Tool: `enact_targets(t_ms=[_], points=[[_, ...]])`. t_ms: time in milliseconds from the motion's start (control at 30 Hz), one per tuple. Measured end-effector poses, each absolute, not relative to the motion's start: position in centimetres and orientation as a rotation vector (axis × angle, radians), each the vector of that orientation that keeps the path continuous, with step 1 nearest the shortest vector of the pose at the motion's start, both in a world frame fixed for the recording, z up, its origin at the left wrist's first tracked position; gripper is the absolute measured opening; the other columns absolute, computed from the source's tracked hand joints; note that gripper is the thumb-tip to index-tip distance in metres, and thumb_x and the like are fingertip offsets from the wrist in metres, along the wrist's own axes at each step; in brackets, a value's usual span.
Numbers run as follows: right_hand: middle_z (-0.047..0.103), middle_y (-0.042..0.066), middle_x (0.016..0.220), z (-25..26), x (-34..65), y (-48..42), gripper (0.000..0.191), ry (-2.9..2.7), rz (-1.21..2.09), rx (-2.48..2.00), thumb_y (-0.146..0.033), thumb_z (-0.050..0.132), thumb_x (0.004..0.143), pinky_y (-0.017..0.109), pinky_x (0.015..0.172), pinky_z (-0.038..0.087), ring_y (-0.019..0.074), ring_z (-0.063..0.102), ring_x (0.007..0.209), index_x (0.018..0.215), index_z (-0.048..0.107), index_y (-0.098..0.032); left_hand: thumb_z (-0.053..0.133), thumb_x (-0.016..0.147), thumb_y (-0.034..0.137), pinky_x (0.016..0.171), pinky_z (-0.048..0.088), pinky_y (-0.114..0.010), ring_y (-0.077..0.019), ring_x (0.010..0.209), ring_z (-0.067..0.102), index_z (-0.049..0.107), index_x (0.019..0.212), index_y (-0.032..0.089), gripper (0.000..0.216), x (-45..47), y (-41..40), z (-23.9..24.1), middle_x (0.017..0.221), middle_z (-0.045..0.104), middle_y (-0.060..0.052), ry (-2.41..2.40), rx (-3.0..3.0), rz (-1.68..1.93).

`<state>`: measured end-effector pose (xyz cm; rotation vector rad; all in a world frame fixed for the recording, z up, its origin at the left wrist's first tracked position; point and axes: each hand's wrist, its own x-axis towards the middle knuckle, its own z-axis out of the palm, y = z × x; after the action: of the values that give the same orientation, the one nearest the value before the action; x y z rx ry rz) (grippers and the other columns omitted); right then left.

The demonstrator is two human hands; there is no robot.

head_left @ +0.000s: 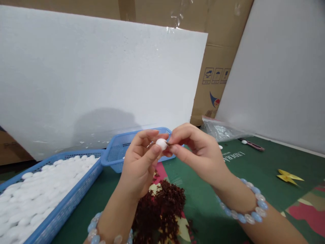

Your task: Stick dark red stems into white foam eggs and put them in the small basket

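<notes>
The left hand [142,161] pinches a small, smooth, white rounded ball [161,143] between thumb and fingers at the centre of the frame; the right hand [200,152], just right of it, has thumb and forefinger closed on a tiny, thin, brown sliver [168,144] that meets the ball's right side; a bracelet of pale blue and clear round beads [260,210] circles the right wrist, and a similar one [92,230] the left.

Below the hands, at lower centre, lies a loose heap of dark reddish-brown small pieces [165,203] on the green-topped bench [248,183]; behind the left hand stands a blue perforated plastic basket [115,164]; at lower left, a larger blue plastic basket [76,194] is filled with white rounded balls [45,193].

Toward the right edge lies a yellow pointed piece [288,177]; above it are a slim pinkish tool with a dark end [255,146] and a clear plastic bag [220,131]; a large white board [101,67] leans across the upper left, before brown cardboard [220,56].
</notes>
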<state>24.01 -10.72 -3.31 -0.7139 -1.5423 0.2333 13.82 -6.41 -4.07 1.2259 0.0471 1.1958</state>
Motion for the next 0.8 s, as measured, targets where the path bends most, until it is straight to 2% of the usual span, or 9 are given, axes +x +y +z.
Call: enact_targets(t_ms=[267, 400, 500, 633, 800], points=[[0.046, -0.005, 0.059, -3.43, 24.41, -10.59, 0.010, -1.504, 0.499, -0.506, -0.011, 0.046, 0.065, 0.014, 0.046, 0.040, 0.0033, 0.048, 0.051, 0.060, 0.044, -0.018, 0.063, 0.050, 0.014, 0.045, 0.047, -0.014, -0.0072, 0.051, 0.054, 0.055, 0.070, 0.021, 0.023, 13.78, -6.37, -3.80, 0.063, 0.061, 0.005, -0.053, 1.219, 1.159], [0.047, -0.005, 0.059, -3.38, 24.40, -10.90, 0.012, -1.502, 0.591, -0.457, -0.007, 0.044, 0.065, 0.012, 0.047, 0.041, 0.0024, 0.048, 0.052, 0.059, 0.044, -0.018, 0.064, 0.048, 0.015, 0.044, 0.047, -0.013, -0.0069, 0.048, 0.053, 0.056, 0.070, 0.021, 0.024, 13.68, -6.26, -3.79, 0.063, 0.061, 0.005, -0.084, 1.213, 1.156], [0.046, -0.005, 0.057, -3.29, 24.22, -11.28, 0.014, -1.479, 0.655, -0.446, -0.005, 0.045, 0.062, 0.011, 0.041, 0.039, 0.0027, 0.047, 0.049, 0.057, 0.044, -0.018, 0.065, 0.047, 0.017, 0.047, 0.047, -0.013, -0.0063, 0.047, 0.053, 0.056, 0.070, 0.022, 0.024, 13.60, -6.21, -3.77, 0.062, 0.062, 0.005, -0.092, 1.204, 1.162], [0.043, -0.006, 0.051, -3.12, 23.80, -11.41, 0.016, -1.459, 0.730, -0.445, -0.003, 0.047, 0.058, 0.011, 0.033, 0.035, 0.0016, 0.041, 0.039, 0.054, 0.042, -0.018, 0.064, 0.049, 0.018, 0.047, 0.046, -0.009, -0.0047, 0.047, 0.053, 0.058, 0.066, 0.021, 0.018, 13.55, -6.27, -3.78, 0.062, 0.061, 0.006, -0.109, 1.229, 1.153], [0.045, -0.008, 0.052, -2.93, 23.84, -11.22, 0.018, -1.391, 0.798, -0.395, -0.002, 0.045, 0.060, 0.009, 0.036, 0.040, 0.0016, 0.046, 0.042, 0.060, 0.042, -0.020, 0.063, 0.049, 0.021, 0.046, 0.046, -0.011, -0.0055, 0.049, 0.053, 0.060, 0.060, 0.020, 0.011, 13.63, -6.41, -3.89, 0.062, 0.060, 0.007, -0.116, 1.287, 1.174]])
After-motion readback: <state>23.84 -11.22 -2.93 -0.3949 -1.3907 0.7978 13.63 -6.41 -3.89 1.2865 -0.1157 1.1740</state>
